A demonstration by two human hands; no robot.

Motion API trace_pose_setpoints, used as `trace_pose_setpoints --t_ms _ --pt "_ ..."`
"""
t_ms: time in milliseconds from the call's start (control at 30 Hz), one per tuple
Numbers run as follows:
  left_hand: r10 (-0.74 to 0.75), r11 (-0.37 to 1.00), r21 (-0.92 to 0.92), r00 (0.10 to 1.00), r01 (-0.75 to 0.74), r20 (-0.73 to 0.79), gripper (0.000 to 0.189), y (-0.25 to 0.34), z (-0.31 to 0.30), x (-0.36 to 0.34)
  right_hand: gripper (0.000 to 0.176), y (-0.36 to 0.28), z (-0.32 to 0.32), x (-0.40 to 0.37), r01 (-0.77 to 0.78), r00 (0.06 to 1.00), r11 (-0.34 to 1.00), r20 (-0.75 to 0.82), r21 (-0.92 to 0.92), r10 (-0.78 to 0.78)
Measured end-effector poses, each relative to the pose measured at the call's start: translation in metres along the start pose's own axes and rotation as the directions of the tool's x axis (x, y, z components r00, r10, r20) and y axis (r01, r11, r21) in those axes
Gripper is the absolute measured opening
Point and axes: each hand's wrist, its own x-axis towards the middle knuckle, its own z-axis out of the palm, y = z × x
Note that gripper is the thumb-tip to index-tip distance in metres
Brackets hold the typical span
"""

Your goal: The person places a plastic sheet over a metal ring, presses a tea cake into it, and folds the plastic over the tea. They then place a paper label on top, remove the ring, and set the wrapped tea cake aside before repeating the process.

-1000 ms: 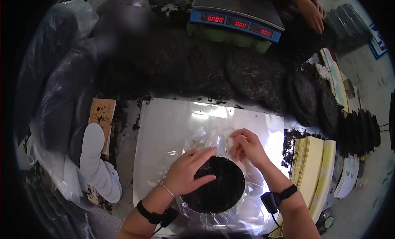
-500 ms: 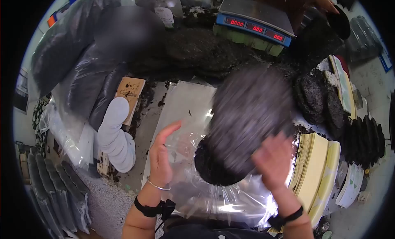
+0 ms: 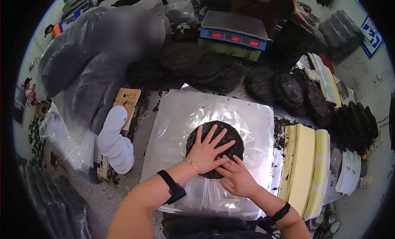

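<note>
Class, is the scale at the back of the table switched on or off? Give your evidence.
On: the scale has red digits glowing in all three windows along its front.

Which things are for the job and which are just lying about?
Belongs to the job:
dark round cake, under the left hand
shiny plastic sheet beneath it

Probably lying about, untouched:
blue scale
white discs
pale yellow sheets
</note>
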Motion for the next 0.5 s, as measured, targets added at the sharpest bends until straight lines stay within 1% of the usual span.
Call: trace_pose_setpoints --t_ms 67,100,133,200,233,267,333,367,400,467,500 --pt "-0.049 0.998 0.036 0.998 0.048 0.035 0.069 0.0 0.003 -0.004 0.044 0.019 0.005 -0.012 0.097 0.972 0.984 -0.226 0.152 -0.061" --pt "-0.055 0.998 -0.029 0.997 0.057 0.047 0.071 0.0 0.005 -0.004 0.036 0.008 -0.015 -0.004 -0.01 0.949 1.0 -0.314 0.0 0.01" --pt "-0.067 0.997 -0.038 0.997 0.068 0.047 0.071 0.001 0.008 -0.001 0.036 0.014 -0.009 0.003 -0.006 0.954 1.0 -0.301 0.001 0.006" --pt "-0.099 0.995 0.039 0.986 0.095 0.135 0.073 -0.001 0.013 -0.003 0.031 0.017 0.02 0.012 -0.115 0.965 0.98 -0.252 -0.162 0.072" --pt "-0.115 0.993 0.047 0.978 0.108 0.176 0.075 -0.002 0.017 -0.003 0.025 0.014 0.026 0.019 -0.128 0.959 0.975 -0.273 -0.182 0.075" --pt "-0.12 0.992 0.045 0.975 0.114 0.184 0.075 -0.004 0.02 -0.002 0.025 0.014 0.027 0.024 -0.127 0.961 0.977 -0.266 -0.173 0.077" --pt "-0.134 0.991 0.063 0.95 0.121 0.282 0.076 -0.005 0.021 0.001 0.029 0.013 0.028 0.029 -0.153 0.977 0.962 -0.181 -0.226 0.113" --pt "-0.083 0.996 -0.008 0.99 0.084 0.115 0.079 -0.011 0.038 -0.004 0.024 0.014 0.028 0.032 -0.134 0.975 0.965 -0.203 -0.227 0.088" --pt "-0.084 0.996 -0.003 0.99 0.085 0.11 0.079 -0.006 0.033 -0.007 0.024 0.01 0.03 0.03 -0.13 0.975 0.965 -0.207 -0.229 0.082" --pt "-0.146 0.964 -0.213 0.986 0.161 0.083 0.079 -0.003 0.015 0.003 0.028 0.011 0.025 0.033 -0.141 0.973 0.98 -0.201 -0.143 0.111" --pt "-0.179 0.944 -0.298 0.978 0.14 -0.108 0.078 0.005 0.023 0.002 0.033 0.012 0.026 0.031 -0.132 0.957 0.987 -0.27 -0.092 0.103"
